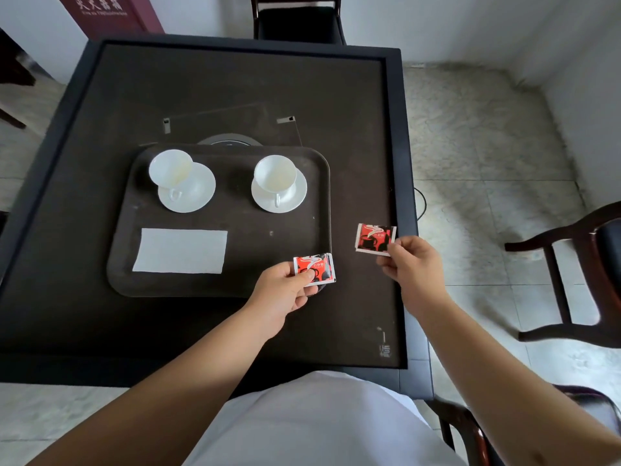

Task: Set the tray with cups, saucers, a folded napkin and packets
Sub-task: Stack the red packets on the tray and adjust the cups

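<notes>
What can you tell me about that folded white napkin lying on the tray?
The folded napkin is plain white, looks like soft paper, and forms a flat, neat rectangle. It lies with its long side across the near left part of the dark tray, in front of the left cup and saucer without touching them. Nothing rests on it, and neither hand touches it.

Dark square worktop (201, 79) fills view. Black chair (299, 25) tucked at far edge. Wooden chair (578, 274) right, on tiled floor (487, 146). Maroon sign (107, 11) far left.
</notes>
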The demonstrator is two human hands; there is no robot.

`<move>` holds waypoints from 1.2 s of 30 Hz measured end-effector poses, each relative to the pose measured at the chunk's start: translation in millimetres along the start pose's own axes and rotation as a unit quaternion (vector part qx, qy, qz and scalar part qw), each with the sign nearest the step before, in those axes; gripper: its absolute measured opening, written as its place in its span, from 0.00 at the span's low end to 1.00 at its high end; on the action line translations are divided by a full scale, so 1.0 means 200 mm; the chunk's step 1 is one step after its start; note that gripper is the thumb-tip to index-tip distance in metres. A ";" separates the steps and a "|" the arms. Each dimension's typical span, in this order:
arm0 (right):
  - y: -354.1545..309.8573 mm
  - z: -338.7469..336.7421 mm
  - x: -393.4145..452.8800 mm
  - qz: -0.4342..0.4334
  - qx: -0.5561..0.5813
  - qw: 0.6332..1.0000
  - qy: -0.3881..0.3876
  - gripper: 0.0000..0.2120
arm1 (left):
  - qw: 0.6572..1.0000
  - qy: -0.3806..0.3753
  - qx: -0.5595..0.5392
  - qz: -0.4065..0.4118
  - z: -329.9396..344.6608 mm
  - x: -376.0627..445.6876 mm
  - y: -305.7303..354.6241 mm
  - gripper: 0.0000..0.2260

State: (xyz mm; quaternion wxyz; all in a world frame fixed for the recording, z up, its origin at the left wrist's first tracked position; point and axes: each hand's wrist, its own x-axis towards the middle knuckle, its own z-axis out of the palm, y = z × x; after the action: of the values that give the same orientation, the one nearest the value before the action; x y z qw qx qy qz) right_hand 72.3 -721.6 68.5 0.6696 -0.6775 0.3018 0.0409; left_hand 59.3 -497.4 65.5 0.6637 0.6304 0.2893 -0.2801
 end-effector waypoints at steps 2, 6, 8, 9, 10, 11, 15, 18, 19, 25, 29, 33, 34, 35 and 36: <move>-0.02 -0.01 -0.11 -0.004 0.041 0.998 -0.052 0.13 | 1.000 -0.006 0.021 0.014 0.00 -0.02 0.00 0.06; -0.03 0.01 -0.26 -0.024 -0.032 0.996 -0.076 0.13 | 0.996 -0.060 0.040 0.052 0.02 -0.07 0.00 0.07; -0.02 0.03 -0.30 -0.035 -0.081 0.994 -0.057 0.09 | 0.994 -0.092 0.024 0.061 0.02 -0.09 0.01 0.08; -0.02 0.04 -0.31 -0.037 -0.096 0.993 -0.050 0.07 | 0.992 -0.103 0.020 0.065 0.02 -0.10 0.01 0.09; -0.02 0.05 -0.33 -0.038 -0.104 0.993 -0.046 0.07 | 0.991 -0.110 0.020 0.069 0.02 -0.12 0.00 0.09; -0.02 0.06 -0.35 -0.040 -0.106 0.993 -0.044 0.07 | 0.991 -0.113 0.021 0.072 0.02 -0.13 0.00 0.09; -0.01 0.10 -0.39 -0.055 -0.112 0.992 -0.030 0.08 | 0.992 -0.097 0.020 0.079 0.01 -0.16 -0.02 0.08; 0.01 0.13 -0.41 -0.038 -0.098 0.994 -0.037 0.08 | 0.993 -0.070 0.037 0.084 -0.01 -0.16 -0.04 0.07; 0.01 0.14 -0.42 -0.030 -0.089 0.995 -0.041 0.08 | 0.993 -0.063 0.048 0.086 -0.01 -0.17 -0.04 0.07; 0.04 0.16 -0.47 -0.012 -0.080 0.996 -0.043 0.08 | 0.991 -0.074 0.052 0.099 -0.05 -0.20 -0.06 0.06; 0.05 0.16 -0.48 -0.011 -0.089 0.995 -0.053 0.07 | 0.989 -0.077 0.053 0.111 -0.07 -0.23 -0.07 0.05; 0.04 0.16 -0.48 -0.048 -0.082 0.992 -0.088 0.04 | 0.989 -0.072 0.067 0.115 -0.09 -0.26 -0.07 0.06; 0.03 0.16 -0.48 -0.053 -0.075 0.989 -0.113 0.07 | 0.989 -0.072 0.070 0.113 -0.10 -0.26 -0.07 0.06; 0.03 0.16 -0.48 -0.056 -0.072 0.986 -0.141 0.09 | 0.988 -0.071 0.078 0.111 -0.10 -0.27 -0.07 0.07; 0.02 0.17 -0.48 -0.058 -0.077 0.981 -0.166 0.09 | 0.988 -0.068 0.091 0.109 -0.11 -0.28 -0.07 0.08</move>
State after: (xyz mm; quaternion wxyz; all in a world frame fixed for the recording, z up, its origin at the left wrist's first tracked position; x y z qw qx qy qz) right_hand 4.3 -656.7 105.1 0.6576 -0.7269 0.1430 0.1370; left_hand 10.8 -475.3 95.9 0.6482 0.6954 0.1465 -0.2735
